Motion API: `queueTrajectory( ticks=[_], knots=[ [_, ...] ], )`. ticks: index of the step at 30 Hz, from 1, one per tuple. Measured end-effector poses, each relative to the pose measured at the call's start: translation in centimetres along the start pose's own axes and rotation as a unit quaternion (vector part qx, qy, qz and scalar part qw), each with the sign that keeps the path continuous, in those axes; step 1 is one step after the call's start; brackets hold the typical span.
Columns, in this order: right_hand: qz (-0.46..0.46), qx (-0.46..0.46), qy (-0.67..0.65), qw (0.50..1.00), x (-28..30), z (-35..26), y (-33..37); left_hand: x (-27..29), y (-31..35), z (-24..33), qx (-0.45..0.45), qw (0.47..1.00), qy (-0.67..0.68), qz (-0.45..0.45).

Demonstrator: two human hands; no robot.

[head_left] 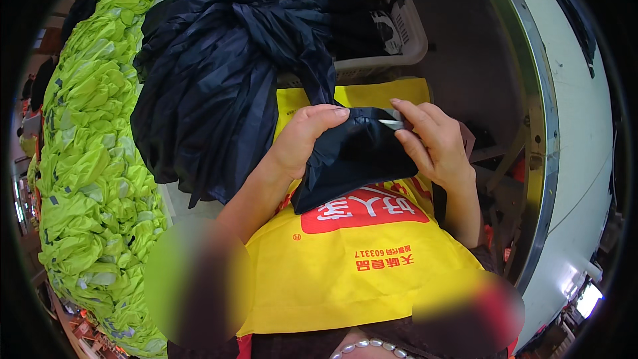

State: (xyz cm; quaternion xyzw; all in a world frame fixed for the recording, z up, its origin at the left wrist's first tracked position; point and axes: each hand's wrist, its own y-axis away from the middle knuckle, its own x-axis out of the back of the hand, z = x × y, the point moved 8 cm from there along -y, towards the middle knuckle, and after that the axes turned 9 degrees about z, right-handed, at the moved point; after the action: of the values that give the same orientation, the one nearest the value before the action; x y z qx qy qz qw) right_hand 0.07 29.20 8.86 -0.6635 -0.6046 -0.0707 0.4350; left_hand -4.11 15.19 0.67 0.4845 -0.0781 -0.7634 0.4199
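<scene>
A dark navy piece of fabric (355, 153) is spread over my lap, its upper edge raised. My left hand (302, 138) is closed on its upper left part, with the thumb lying along the edge. At the upper right corner, my right hand (435, 143) pinches a small silvery pointed tool (391, 122). The tool's tip points left against the fabric's edge; the rest is hidden by the fingers, so its exact kind does not show. Beneath the fabric lies the yellow apron (345, 279) that I wear, with red and white print.
A big heap of dark navy fabric (219, 80) fills the upper left, partly over a white plastic basket (415, 43). Bright lime-green fabric pieces (100, 159) are piled along the left. A pale table with a metal edge (548, 119) curves down the right.
</scene>
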Motion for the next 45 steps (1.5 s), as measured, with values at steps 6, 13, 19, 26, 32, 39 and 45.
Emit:
queueTrajectory(
  ticks=[6, 13, 19, 26, 32, 39, 45],
  knots=[
    [-0.01, 0.094, 0.072, 0.993, -0.8, -0.8, 0.4, 0.7, -0.2, -0.4, -0.003, 0.999, -0.021, 0.04],
    [-0.023, 0.092, 0.055, 0.994, -1.4, -0.5, 0.3, 0.4, -0.3, -0.6, 0.001, 0.999, -0.029, 0.031],
    [-0.023, 0.086, 0.051, 0.995, -1.5, -0.4, 0.3, 0.5, -0.7, -1.3, -0.003, 0.997, -0.072, 0.03],
    [-0.024, 0.109, 0.098, 0.989, -1.4, -0.6, 0.3, 0.3, -1.0, -1.7, 0.029, 0.998, -0.048, 0.025],
    [0.038, -0.022, 0.037, 0.998, -0.1, 1.5, 0.1, 0.7, -1.5, -2.0, 0.027, 0.999, -0.017, 0.037],
    [-0.018, 0.027, 0.081, 0.996, -0.5, 0.5, 0.4, 0.5, -1.3, -2.0, 0.045, 0.998, 0.017, 0.04],
    [-0.033, 0.062, 0.078, 0.995, -1.0, 0.3, 0.3, 0.7, -1.4, -1.7, 0.01, 0.997, -0.042, 0.063]
  ],
)
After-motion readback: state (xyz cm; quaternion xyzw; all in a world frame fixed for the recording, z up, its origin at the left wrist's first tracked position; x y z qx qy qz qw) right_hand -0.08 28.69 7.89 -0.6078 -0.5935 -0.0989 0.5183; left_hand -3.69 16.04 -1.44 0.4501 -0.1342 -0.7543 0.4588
